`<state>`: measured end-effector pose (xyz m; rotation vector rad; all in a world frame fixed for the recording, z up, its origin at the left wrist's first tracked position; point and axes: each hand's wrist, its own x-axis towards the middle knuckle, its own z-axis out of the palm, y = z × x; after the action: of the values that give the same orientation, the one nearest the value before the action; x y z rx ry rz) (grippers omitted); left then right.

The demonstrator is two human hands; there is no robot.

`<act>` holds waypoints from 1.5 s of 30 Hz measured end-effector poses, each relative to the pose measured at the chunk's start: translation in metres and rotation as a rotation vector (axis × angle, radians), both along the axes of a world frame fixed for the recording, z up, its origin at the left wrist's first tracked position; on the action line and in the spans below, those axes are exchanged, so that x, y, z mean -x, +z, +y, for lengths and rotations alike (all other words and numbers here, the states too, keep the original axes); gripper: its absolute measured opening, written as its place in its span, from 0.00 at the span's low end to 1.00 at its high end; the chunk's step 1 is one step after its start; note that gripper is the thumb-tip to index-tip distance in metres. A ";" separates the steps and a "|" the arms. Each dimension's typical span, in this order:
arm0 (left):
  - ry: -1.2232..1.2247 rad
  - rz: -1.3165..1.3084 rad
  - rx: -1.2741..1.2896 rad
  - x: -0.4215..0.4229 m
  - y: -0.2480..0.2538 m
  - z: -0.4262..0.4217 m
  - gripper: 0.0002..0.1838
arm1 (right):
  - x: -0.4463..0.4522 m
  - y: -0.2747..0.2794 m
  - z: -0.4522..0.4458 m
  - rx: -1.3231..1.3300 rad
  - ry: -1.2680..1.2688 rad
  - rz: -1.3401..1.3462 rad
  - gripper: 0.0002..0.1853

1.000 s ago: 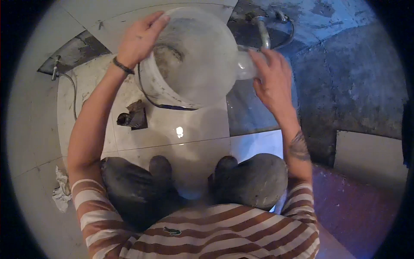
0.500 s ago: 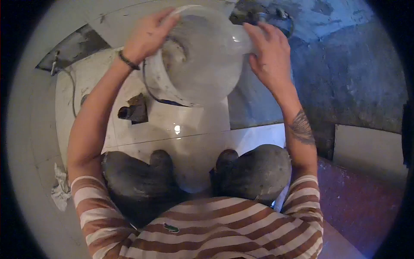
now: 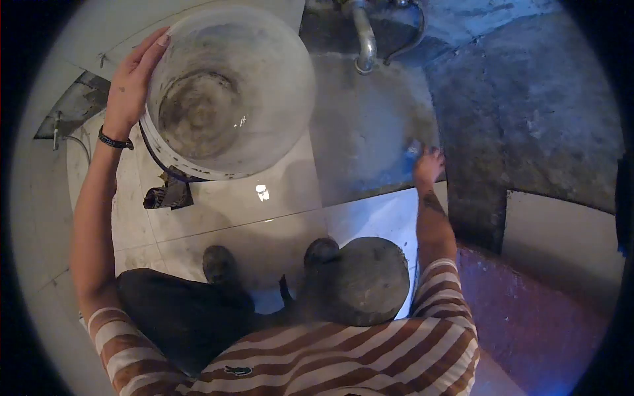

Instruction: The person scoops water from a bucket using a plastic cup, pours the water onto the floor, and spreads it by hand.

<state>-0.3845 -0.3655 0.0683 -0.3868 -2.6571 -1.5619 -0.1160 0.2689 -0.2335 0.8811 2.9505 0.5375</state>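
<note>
My left hand (image 3: 132,86) grips the rim of a large white plastic bucket (image 3: 277,86) at its left side. The bucket is tilted so that its mouth faces me, and a grey, dirty residue (image 3: 201,115) shows on its bottom. Far to the right, my right hand (image 3: 429,166) is low over the grey floor patch. Its fingers are curled at a small bluish-white object (image 3: 414,149), too small and blurred to name.
A metal pipe (image 3: 365,43) comes down to the grey patch (image 3: 370,125) at the back. Behind the bucket's lower left lies a dark crumpled piece (image 3: 168,193) on pale tiles (image 3: 231,204). A tap with a hose (image 3: 58,129) is at far left; a white board (image 3: 561,228) leans at right.
The bucket has shifted left and tipped so its inside shows. My right hand has left the bucket's right side and moved down and right to the grey patch.
</note>
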 end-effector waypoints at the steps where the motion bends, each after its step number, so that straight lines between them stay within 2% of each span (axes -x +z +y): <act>1: 0.003 -0.046 -0.058 -0.001 0.000 0.001 0.33 | 0.010 0.005 -0.021 0.093 -0.011 -0.020 0.32; 2: 0.003 -0.054 -0.051 -0.001 0.001 0.002 0.33 | 0.026 0.013 -0.056 0.184 -0.023 -0.039 0.31; 4: 0.045 0.095 0.157 0.000 0.004 0.005 0.33 | 0.042 -0.011 -0.091 0.199 0.272 0.101 0.34; 6: 0.023 0.077 0.129 0.000 0.002 0.004 0.33 | 0.061 -0.013 -0.128 0.422 0.387 0.297 0.36; 7: 0.001 0.057 0.102 0.001 0.002 0.003 0.33 | 0.065 -0.009 -0.138 0.423 0.389 0.299 0.36; 9: 0.004 0.088 0.122 0.002 -0.002 0.001 0.33 | 0.075 0.006 -0.158 0.889 0.364 0.499 0.39; 10: 0.003 0.114 0.144 0.002 -0.004 0.000 0.32 | 0.080 0.029 -0.172 0.889 0.372 0.497 0.39; 12: -0.019 0.103 0.153 -0.001 -0.005 -0.001 0.32 | 0.084 0.116 -0.209 1.049 0.430 0.652 0.39; 14: -0.047 0.098 0.163 -0.014 0.003 0.007 0.32 | 0.089 0.200 -0.240 0.894 0.557 0.636 0.41; 16: -0.004 0.197 0.260 -0.034 0.021 0.020 0.35 | 0.101 0.262 -0.262 0.599 0.889 0.643 0.39; 17: -0.002 0.206 0.259 -0.032 0.022 0.016 0.35 | 0.110 0.281 -0.272 0.594 0.894 0.651 0.39; 19: -0.035 0.078 0.239 -0.024 0.013 0.012 0.35 | 0.131 0.308 -0.299 0.103 1.074 0.496 0.38; 23: -0.044 0.263 0.271 -0.021 0.006 0.006 0.36 | 0.148 0.348 -0.347 -0.070 1.200 0.476 0.39; 25: -0.087 0.194 0.289 -0.022 0.009 0.003 0.35 | 0.155 0.358 -0.353 -0.006 1.321 0.428 0.23; 27: -0.084 0.212 0.265 -0.025 0.011 0.003 0.33 | 0.163 0.362 -0.356 -0.030 1.317 0.467 0.22; 32: -0.094 0.168 0.166 -0.006 -0.006 0.005 0.34 | 0.153 0.355 -0.316 0.025 1.140 0.554 0.21; 34: -0.036 0.163 0.232 -0.012 0.006 0.008 0.33 | 0.142 0.330 -0.268 0.168 0.956 0.599 0.40; 38: -0.098 0.120 0.083 0.006 -0.002 0.001 0.32 | 0.103 0.185 -0.115 0.397 0.511 0.490 0.45; 40: -0.069 0.008 0.031 0.010 0.000 0.000 0.31 | 0.060 0.112 -0.052 0.384 0.234 0.334 0.36; 41: -0.086 0.082 0.074 0.011 0.001 -0.002 0.31 | 0.040 0.090 -0.031 0.356 0.114 0.233 0.34; 42: -0.088 0.085 0.078 0.010 0.002 -0.003 0.31 | 0.024 0.074 -0.020 0.330 -0.003 0.133 0.32; 43: -0.070 0.062 0.066 0.009 0.003 -0.003 0.30 | 0.012 0.059 -0.016 0.337 -0.002 0.136 0.32; 45: -0.050 0.031 0.063 0.013 0.002 -0.004 0.30 | -0.002 0.042 -0.017 0.196 -0.229 0.045 0.28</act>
<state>-0.3973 -0.3696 0.0699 -0.4796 -2.6986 -1.4759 -0.1140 0.2520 -0.1914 1.1976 2.8233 0.2175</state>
